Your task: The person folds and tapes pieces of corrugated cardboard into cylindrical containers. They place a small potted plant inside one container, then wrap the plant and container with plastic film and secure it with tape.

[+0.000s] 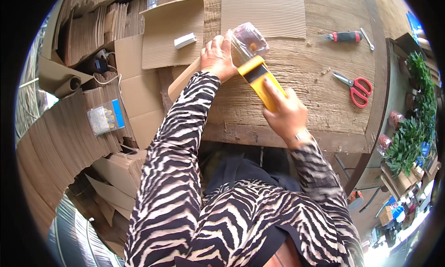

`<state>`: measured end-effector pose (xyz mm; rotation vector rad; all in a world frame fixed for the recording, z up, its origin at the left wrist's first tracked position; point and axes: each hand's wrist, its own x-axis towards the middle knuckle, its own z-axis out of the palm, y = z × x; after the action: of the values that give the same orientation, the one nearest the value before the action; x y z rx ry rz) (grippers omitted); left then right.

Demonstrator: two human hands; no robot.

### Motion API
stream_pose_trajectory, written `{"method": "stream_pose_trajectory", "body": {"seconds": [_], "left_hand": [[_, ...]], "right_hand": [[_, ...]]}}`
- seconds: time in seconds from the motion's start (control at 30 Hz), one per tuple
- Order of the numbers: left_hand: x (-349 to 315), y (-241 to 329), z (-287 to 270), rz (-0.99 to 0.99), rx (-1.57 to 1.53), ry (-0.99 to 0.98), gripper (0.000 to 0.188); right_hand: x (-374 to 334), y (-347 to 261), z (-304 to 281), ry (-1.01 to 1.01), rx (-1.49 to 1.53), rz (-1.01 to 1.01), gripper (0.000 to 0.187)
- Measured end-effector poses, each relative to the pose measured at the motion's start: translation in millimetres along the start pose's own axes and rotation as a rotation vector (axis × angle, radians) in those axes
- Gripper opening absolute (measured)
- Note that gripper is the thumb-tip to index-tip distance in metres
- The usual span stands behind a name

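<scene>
My right hand (pixel 286 108) is wrapped round a yellow-and-black tape dispenser (pixel 260 83), its index finger stretched along the top. At the far end of the dispenser sits a wide clear tape roll (pixel 249 37) with a bit of orange showing inside. Close by on the left, my left hand (pixel 218 57) grips a narrow brown cardboard piece (pixel 184 81) that slants toward the table's near left edge. That hand covers much of the cardboard, so its full shape is hidden. The dispenser's yellow head lies just right of my left hand.
On the wooden table (pixel 296 100) lie red-handled scissors (pixel 357 90), a red-and-black utility knife (pixel 345 36), a small wrench-like metal tool (pixel 367 38) and a corrugated sheet (pixel 263 12). A small white block (pixel 185 40) rests on another cardboard sheet (pixel 162 51). Cardboard stacks (pixel 60 132) fill the left; plants (pixel 408 141) stand right.
</scene>
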<state>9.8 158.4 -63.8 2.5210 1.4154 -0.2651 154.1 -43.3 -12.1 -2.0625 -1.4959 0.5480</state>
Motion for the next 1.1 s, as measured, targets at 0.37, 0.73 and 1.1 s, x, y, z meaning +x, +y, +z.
{"method": "stream_pose_trajectory", "body": {"seconds": [0.37,0.73,1.1], "left_hand": [[31.8,-13.8,-36.7,0.017,-0.107,-0.240,0.115],[-68.1,19.6,50.0,0.216,-1.036,-0.767,0.092],[-90.4,25.2,47.7,0.069,-0.146,-0.010,0.114]], "right_hand": [[34.9,31.1,37.2,-0.226,-0.228,0.106,0.064],[-122.7,49.8,-43.6,-0.121,-0.102,0.043,0.068],[-62.7,-12.7,-44.4,-0.073,-0.056,-0.109,0.066]]}}
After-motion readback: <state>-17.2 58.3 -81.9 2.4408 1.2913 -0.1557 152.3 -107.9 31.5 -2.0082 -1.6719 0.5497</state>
